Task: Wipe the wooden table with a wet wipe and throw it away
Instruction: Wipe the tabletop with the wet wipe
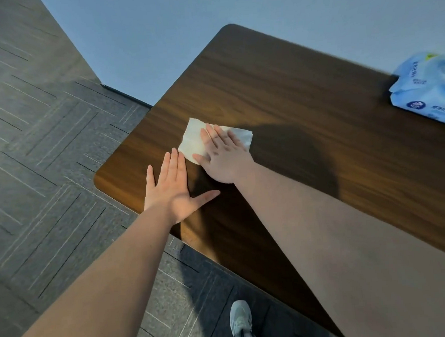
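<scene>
The wet wipe (192, 140) is spread flat on the wooden table (276, 92), near the table's left end and a little in from its near edge; it is pinned under the right hand (222, 156), whose fingers (209, 138) are laid out flat and close together on top of it, nothing being pinched. The left hand (172, 191) is rested palm-down on the bare wood just beside the wipe, nearer the table's edge, with its fingers straight and together and the thumb stretched out to the side; nothing is held by it.

The wipe is judged to be very light, soft and limp, and damp enough to cling to the wood; it can be pushed along only under a flat palm, and it is likely to bunch or fold if pressed at one corner. For lifting, a free corner or the edge showing beyond the fingers is best pinched, then the sheet crumpled into the hand.

A blue pack of wipes (428, 96) is seen at the table's far right, partly cut off by the frame; whether it is open, and how full it is, cannot be told. No bin is in view.
</scene>
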Demonstrator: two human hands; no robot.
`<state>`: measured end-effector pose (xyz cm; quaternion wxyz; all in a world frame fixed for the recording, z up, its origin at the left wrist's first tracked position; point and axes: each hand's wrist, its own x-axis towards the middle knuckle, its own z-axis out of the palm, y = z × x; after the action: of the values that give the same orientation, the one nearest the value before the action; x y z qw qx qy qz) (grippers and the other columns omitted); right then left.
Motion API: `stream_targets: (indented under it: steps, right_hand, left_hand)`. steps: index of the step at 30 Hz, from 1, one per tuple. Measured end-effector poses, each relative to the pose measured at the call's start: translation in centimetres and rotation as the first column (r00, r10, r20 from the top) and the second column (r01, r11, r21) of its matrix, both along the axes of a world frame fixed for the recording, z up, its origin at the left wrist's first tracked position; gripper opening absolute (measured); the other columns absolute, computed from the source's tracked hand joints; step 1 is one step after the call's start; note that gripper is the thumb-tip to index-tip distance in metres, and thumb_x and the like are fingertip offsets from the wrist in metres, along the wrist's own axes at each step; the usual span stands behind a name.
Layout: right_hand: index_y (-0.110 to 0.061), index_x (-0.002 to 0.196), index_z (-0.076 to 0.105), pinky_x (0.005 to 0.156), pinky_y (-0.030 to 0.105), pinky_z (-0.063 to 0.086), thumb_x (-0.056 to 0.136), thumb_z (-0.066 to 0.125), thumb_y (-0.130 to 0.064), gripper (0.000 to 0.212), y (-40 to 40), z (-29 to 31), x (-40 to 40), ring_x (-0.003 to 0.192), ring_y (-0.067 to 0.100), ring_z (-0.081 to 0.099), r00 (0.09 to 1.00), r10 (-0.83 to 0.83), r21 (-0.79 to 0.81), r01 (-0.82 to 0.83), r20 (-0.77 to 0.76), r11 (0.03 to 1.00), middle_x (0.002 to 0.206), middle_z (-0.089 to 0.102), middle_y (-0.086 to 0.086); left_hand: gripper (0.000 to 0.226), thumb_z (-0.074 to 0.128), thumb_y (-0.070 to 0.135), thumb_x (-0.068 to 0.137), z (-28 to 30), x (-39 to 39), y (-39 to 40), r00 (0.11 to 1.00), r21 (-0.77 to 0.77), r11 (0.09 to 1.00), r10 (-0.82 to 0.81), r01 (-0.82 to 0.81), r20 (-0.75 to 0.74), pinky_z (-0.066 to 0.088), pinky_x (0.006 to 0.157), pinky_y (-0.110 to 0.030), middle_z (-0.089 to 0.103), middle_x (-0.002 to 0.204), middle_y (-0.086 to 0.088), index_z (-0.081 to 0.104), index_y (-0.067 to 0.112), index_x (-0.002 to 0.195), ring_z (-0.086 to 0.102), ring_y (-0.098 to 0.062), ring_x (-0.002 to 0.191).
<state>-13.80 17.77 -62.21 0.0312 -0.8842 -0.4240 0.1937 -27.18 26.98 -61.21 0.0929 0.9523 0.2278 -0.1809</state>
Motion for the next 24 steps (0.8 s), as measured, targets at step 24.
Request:
stream_targets:
  steps: [24]
  right_hand:
    - [-0.022, 0.148, -0.014, 0.114, 0.033, -0.012, 0.095, 0.008, -0.057, 0.067, -44.3, -0.3, -7.2, 0.143, 0.011, -0.017, 0.772, -0.634, -0.088, 0.635, 0.034, 0.768, 0.158, -0.016, -0.003]
  left_hand:
    - [0.079, 0.013, 0.071, 0.087, 1.5, 1.4, -28.4, 0.844, -0.019, 0.844, -0.534, 0.535, 0.043, -0.005, 0.117, -0.044, -0.013, 0.16, 0.003, -0.007, 0.029, 0.151, -0.014, -0.014, 0.146]
